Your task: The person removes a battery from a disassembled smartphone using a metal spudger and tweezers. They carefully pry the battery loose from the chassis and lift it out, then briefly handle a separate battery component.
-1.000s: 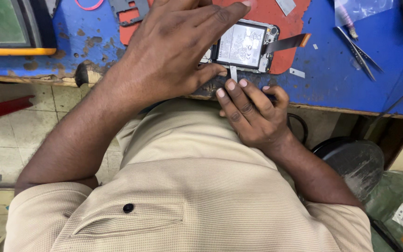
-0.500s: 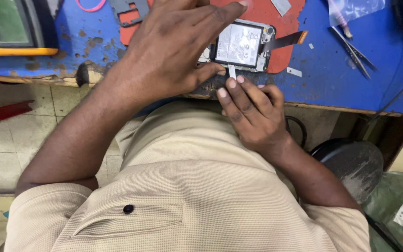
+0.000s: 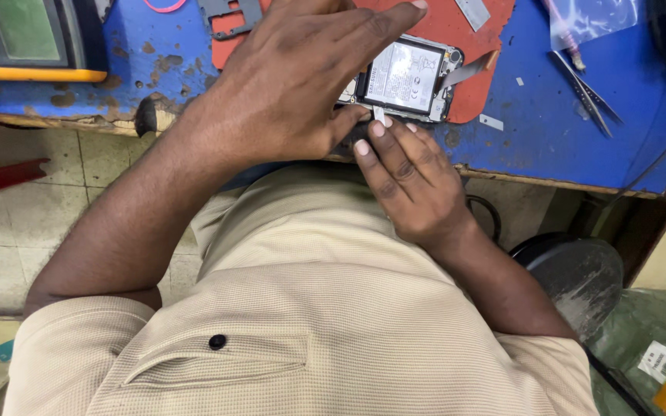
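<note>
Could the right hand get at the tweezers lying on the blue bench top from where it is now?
Probably yes. The tweezers lie in the open on the blue bench top, to the right of the opened phone, and nothing stands between them and the right hand, which rests at the phone's near edge.

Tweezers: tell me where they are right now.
In the head view, the tweezers lie on the blue bench at upper right, right of the opened phone and red mat, untouched by either hand.
</note>
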